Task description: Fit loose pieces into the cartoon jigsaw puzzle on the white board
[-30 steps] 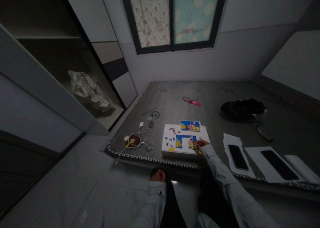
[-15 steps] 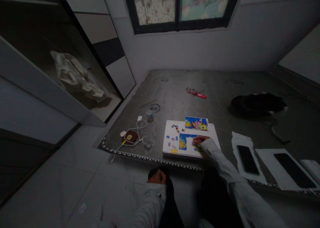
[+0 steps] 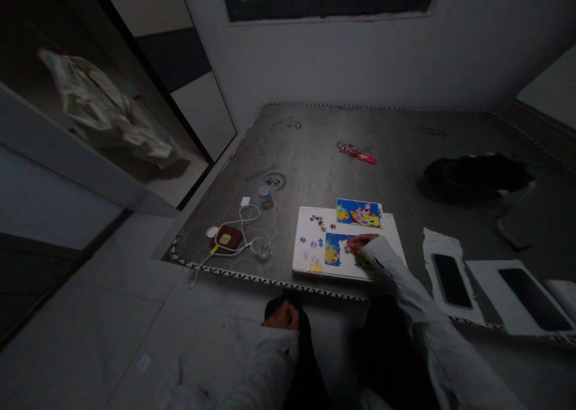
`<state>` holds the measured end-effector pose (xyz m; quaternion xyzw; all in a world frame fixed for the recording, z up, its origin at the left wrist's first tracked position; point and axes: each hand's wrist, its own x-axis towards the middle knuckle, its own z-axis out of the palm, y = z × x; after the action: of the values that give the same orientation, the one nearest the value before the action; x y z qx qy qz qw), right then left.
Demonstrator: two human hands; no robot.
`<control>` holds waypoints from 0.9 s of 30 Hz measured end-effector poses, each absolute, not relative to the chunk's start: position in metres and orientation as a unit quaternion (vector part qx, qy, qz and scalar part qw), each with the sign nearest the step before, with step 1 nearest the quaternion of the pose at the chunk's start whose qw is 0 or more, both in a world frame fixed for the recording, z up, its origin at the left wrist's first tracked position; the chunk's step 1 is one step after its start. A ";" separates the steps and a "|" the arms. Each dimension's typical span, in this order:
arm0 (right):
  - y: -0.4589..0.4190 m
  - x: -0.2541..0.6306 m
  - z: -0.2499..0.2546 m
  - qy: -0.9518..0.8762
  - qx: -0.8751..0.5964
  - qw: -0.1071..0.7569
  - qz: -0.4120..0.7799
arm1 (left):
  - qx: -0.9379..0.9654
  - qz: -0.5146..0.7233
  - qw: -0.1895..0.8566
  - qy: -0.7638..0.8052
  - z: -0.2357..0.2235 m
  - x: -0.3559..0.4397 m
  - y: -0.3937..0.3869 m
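My right hand (image 3: 362, 242) is over a partly assembled jigsaw puzzle (image 3: 332, 255) on a white box (image 3: 302, 218). Its fingers pinch a small pale puzzle piece (image 3: 347, 248) at the inner edge of the puzzle; hand and sleeve cover the puzzle's right side. Loose puzzle pieces (image 3: 314, 244) are scattered on the left of the box. Behind the puzzle lies a picture card (image 3: 359, 212) with a yellow cartoon figure on blue. My left hand (image 3: 283, 316) rests at my knee, curled into a fist, with nothing visible in it.
Left of the box are a clear jar (image 3: 266, 198), a brown case (image 3: 227, 239) with a white cable (image 3: 243, 221), and a clear round item (image 3: 262, 248). A red wrapper (image 3: 357, 153) lies farther back. Phones (image 3: 452, 280) and a black bag (image 3: 479, 179) are on the right.
The view has tilted down, so the scene sits higher in the picture. My right hand stays at the puzzle with its fingers pinched. My left hand has barely moved.
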<state>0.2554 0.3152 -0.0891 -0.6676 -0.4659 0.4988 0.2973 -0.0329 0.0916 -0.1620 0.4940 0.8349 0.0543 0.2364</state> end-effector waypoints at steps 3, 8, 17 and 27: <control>0.316 0.255 -0.085 -0.440 -0.678 0.275 0.521 | 0.496 0.063 0.240 0.832 -0.159 -0.033 0.093; 0.313 0.254 -0.081 -0.462 -0.678 0.264 0.507 | 0.498 0.075 0.253 0.826 -0.155 -0.034 0.094; 0.313 0.248 -0.075 -0.442 -0.668 0.269 0.534 | 0.507 0.066 0.254 0.821 -0.155 -0.031 0.094; 0.291 0.266 -0.090 -0.537 -0.655 0.268 0.459 | 0.543 0.061 0.224 0.807 -0.172 -0.033 0.090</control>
<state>0.2660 0.2914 -0.0901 -0.6547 -0.5370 0.4595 0.2681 -0.0328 0.0896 -0.1715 0.5426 0.8073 0.0607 0.2239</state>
